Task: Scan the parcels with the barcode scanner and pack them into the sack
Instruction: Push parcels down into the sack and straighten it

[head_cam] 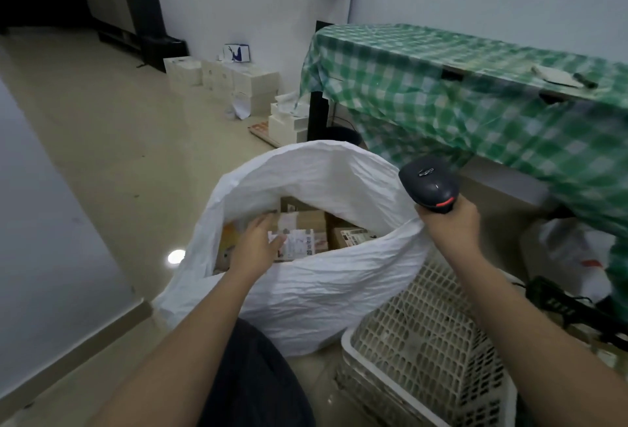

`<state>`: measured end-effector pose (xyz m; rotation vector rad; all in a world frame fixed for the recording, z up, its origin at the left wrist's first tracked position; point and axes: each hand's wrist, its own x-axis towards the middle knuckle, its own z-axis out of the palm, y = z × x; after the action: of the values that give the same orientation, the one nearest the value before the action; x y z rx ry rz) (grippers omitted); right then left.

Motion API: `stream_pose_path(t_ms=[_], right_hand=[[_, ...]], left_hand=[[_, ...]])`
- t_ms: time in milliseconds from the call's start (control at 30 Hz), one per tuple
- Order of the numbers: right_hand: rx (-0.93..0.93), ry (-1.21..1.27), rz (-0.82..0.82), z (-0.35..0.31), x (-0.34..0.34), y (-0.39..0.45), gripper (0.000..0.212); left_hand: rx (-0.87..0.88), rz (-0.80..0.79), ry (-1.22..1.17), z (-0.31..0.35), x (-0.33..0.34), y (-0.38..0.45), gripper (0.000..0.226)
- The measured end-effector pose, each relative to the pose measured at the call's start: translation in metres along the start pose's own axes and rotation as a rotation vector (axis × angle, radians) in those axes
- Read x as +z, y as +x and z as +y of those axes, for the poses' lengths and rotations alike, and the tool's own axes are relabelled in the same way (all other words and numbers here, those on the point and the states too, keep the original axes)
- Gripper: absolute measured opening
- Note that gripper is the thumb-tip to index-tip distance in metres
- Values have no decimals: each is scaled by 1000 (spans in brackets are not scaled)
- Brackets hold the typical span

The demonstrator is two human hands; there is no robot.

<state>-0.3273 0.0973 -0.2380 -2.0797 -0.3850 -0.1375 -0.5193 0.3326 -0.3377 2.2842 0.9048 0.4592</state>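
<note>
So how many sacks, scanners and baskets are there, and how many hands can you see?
Sacks: 1, the white sack
Scanners: 1, the black scanner in the right hand
Baskets: 1, the white basket
Hands: 2, with the left hand inside the sack
Total: 5

Head view | our left hand reaches into the open white sack, fingers straight over a labelled parcel | our right hand grips the barcode scanner at the sack's rim | lattice basket beside the sack
</note>
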Motion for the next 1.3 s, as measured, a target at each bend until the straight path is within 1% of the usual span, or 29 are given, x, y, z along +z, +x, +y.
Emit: stream_pose_path(t_ms=[100, 133, 167, 200, 267, 333, 367, 400, 467, 533, 600, 667, 733, 833, 933, 1000, 1067, 1200, 1300], right_hand=[[13, -4, -9, 1, 8, -1, 19], [16, 0, -6, 1, 11, -2, 17], [17, 7, 0, 0, 13, -4, 15], [18, 12, 7, 0, 15, -6, 14], [11, 5, 9, -1, 18, -10, 13], [-6, -7, 0, -1, 21, -15, 12], [-13, -14, -8, -1, 23, -17, 11], [-17, -25, -18, -1, 25, -20, 10], [-23, -69, -50, 0, 30, -26, 10], [-45, -156, -100, 2, 34, -33, 13], [-75, -238, -161, 3, 36, -41, 18], [-99, -284, -207, 4, 34, -48, 18], [-95, -296, -210, 4, 30, -53, 15], [-65, -265, -174, 10, 18, -54, 17], [-52, -220, -130, 15, -5, -54, 21], [-71, -225, -110, 19, -25, -56, 18], [-86, -277, -122, 29, -49, -61, 15], [-110, -463, -193, 68, -106, -70, 22], [-144, -641, -207, 110, -147, -78, 20]], left_hand=[[46, -128, -183, 4, 1, -5, 55], [60, -129, -217, 3, 0, -7, 52], [73, -85, -238, 1, -1, -9, 47], [80, 2, -256, -4, -2, -11, 39], [51, 225, -295, -19, -9, -18, 22], [-19, 399, -334, -39, -16, -27, 13], [-61, 436, -350, -48, -20, -32, 10], [-102, 432, -354, -59, -22, -36, 8], [-177, 319, -313, -81, -21, -43, 8], [-228, 168, -241, -101, -16, -50, 22], [-249, 43, -239, -109, -10, -58, 37], [-233, -39, -288, -104, -5, -64, 39], [-164, -57, -332, -87, -4, -64, 35], [-39, -6, -352, -44, -11, -56, 28], [90, -12, -329, 9, -13, -52, 27], [191, -35, -310, 44, -7, -55, 28], [279, -57, -290, 75, 5, -62, 26], [398, -89, -245, 132, 41, -85, 19], [463, -202, -230, 168, 76, -103, 17]])
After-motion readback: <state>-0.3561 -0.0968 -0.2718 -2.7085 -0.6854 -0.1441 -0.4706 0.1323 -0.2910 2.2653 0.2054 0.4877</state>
